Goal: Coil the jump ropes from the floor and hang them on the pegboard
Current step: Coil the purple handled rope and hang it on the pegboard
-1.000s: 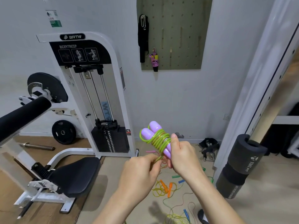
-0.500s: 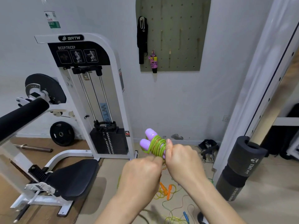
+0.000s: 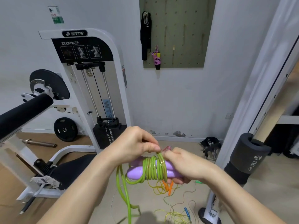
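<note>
Rope in hands between machine and post.

Right grip holds rope (green coils).

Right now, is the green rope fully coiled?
Partly: the green rope wraps the purple handles several times, but a loose length hangs down.
</note>
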A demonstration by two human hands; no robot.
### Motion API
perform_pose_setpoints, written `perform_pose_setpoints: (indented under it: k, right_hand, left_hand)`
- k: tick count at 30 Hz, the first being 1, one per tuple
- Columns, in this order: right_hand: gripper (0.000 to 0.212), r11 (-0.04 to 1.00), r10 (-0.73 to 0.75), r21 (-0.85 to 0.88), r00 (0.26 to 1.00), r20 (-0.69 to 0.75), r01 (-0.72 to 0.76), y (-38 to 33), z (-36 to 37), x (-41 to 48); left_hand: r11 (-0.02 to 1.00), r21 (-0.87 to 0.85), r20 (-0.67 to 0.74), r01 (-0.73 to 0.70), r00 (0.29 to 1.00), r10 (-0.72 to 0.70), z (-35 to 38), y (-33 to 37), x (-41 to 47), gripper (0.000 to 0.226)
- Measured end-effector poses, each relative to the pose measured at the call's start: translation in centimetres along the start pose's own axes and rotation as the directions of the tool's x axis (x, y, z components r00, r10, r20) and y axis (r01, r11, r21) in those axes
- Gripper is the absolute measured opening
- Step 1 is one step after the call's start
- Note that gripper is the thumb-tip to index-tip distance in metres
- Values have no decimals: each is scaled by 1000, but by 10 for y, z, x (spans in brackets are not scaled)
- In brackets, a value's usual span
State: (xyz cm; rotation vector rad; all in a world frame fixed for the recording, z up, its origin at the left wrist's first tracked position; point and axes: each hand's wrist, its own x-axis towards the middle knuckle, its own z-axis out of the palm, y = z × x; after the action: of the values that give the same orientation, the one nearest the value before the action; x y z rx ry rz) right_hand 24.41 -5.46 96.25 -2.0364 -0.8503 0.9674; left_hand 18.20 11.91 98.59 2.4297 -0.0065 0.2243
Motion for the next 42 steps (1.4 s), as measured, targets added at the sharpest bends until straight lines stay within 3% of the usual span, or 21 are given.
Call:
perform_pose_setpoints:
  k: [3,7,10,12,15,17,20,21,23,26,28,31,34,37,40,42]
  right_hand:
    - [77,994,-75,78,995,59,71,-4,-3,-7]
    - [89,974,-146,193,976,159,114,-11,-5,-19]
    - [72,960,-248,190,941,232,206,-13,-8,-24]
    - [61,945,-270,243,941,203,218,-12,-11,-25]
    - [70,898,-282,377,955,92,229,-5,-14,-20]
    - [82,856,-282,458,959,23,241,-1,-14,-14]
    - [72,810,-193,537,972,-136,236,2,-11,-10]
    - [70,791,-165,565,971,-171,234,2,-9,-9]
    - [71,764,-132,599,967,-218,239,3,-4,-6]
    - [68,720,-98,640,953,-286,266,2,6,-1]
    - [69,745,-53,611,937,-346,268,-1,12,2]
    - [76,855,-1,479,925,-381,198,-4,16,1]
    - [85,965,-41,221,914,-404,141,-3,18,-2]
    - [85,988,-133,2,841,-524,157,4,24,0]
    - [79,971,-185,11,785,-592,238,12,36,6]
    - [63,951,-208,60,773,-599,302,16,40,11]
  left_hand:
    - [974,-225,97,33,995,-11,-3,-4,2,5]
    - [926,-368,246,79,969,15,-6,2,4,35]
    - [867,-467,379,173,925,19,-3,5,-2,67]
    - [812,-554,340,182,940,22,10,-8,-6,81]
    - [694,-694,165,194,980,-109,33,-19,-8,65]
    - [717,-684,101,136,991,-91,48,-11,-15,49]
    - [702,-711,27,32,999,-19,58,2,-26,12]
    - [667,-745,16,14,1000,-4,58,-4,-30,9]
    - [625,-780,72,-5,993,99,55,-6,-34,31]
    - [680,-731,35,-54,993,116,52,7,-35,21]
    - [682,-728,-58,-74,997,46,53,8,-31,22]
    - [673,-734,-78,-90,996,49,52,9,-32,26]
    - [635,-765,-109,-106,993,35,52,8,-34,23]
    - [633,-769,-149,-84,988,-51,54,3,-35,24]
    - [622,-781,-120,-55,991,-63,54,7,-38,19]
    - [627,-778,-87,-31,994,-59,53,4,-41,24]
